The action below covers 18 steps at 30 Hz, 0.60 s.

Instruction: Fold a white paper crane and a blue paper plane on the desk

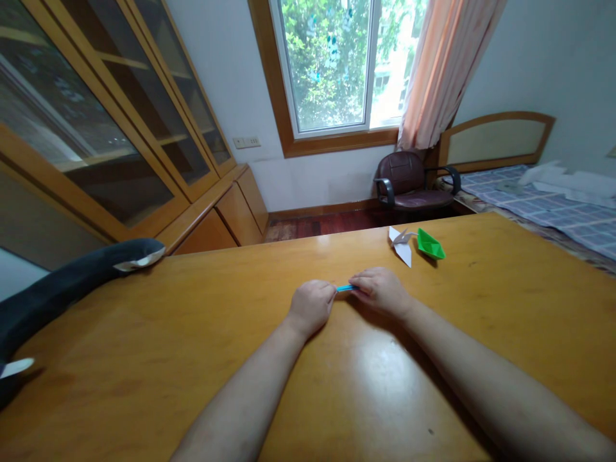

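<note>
A narrow piece of folded blue paper [345,288] is stretched between my two hands, just above the wooden table. My left hand [312,307] is closed, pinching its left end. The right end is gripped by my right hand [382,292], whose fingers are bent together over it. Only the short middle stretch of the blue paper shows; the fingers hide both ends. Beyond my right hand lie a white paper crane [401,244] and a green paper boat [430,244], side by side on the table.
A dark plush toy with white patches [81,273] lies along the left side of the wooden table [192,308]. Past the far edge stand a maroon armchair [407,183] and a bed [558,199]. Glass-fronted cabinets [129,96] rise at the left.
</note>
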Each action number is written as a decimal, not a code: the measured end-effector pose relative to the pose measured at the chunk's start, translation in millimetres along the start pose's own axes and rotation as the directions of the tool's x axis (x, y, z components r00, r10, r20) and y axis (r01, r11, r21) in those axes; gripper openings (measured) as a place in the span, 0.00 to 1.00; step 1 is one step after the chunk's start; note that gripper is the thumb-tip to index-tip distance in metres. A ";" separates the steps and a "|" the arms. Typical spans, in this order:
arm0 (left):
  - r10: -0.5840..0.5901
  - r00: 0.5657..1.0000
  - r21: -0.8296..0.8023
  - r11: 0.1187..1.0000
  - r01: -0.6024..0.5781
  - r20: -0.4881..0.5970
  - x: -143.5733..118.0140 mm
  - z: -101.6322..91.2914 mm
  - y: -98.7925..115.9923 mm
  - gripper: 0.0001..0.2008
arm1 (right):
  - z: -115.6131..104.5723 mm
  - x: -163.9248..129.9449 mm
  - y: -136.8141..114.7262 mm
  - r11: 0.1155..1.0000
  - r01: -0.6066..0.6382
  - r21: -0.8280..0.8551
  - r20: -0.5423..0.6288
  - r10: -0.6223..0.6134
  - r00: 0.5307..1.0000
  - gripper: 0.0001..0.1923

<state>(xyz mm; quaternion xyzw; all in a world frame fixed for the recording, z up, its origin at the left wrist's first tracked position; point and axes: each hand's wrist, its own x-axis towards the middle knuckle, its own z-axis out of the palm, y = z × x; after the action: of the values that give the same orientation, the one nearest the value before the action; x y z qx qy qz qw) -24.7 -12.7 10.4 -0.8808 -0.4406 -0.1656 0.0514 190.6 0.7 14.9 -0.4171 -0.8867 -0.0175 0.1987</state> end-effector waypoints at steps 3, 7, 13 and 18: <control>0.019 1.000 0.009 1.000 -0.019 0.000 0.5 0.8 2.9 0.12 | -1.5 3.2 -7.9 0.999 0.034 -0.034 0.037 -0.033 0.999 0.11; 0.032 0.999 0.007 0.999 -0.032 -0.008 1.0 2.2 6.8 0.14 | 0.3 8.9 -24.5 0.996 0.016 -0.091 0.089 -0.008 0.996 0.09; 0.043 0.999 0.009 0.999 -0.043 0.006 1.9 4.2 8.0 0.13 | 3.2 11.3 -32.9 0.992 -0.043 -0.120 0.122 0.058 0.991 0.08; 0.044 0.999 0.028 0.999 -0.044 0.007 2.1 4.7 7.7 0.13 | 6.1 10.6 -32.1 0.991 -0.050 -0.128 0.110 0.064 0.992 0.09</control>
<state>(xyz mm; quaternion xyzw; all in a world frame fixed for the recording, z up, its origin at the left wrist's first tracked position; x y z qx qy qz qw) -16.3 -14.7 7.1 -0.8900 -0.4236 -0.1553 0.0660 158.5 -11.3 17.5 -0.4542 -0.8815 -0.0434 0.1218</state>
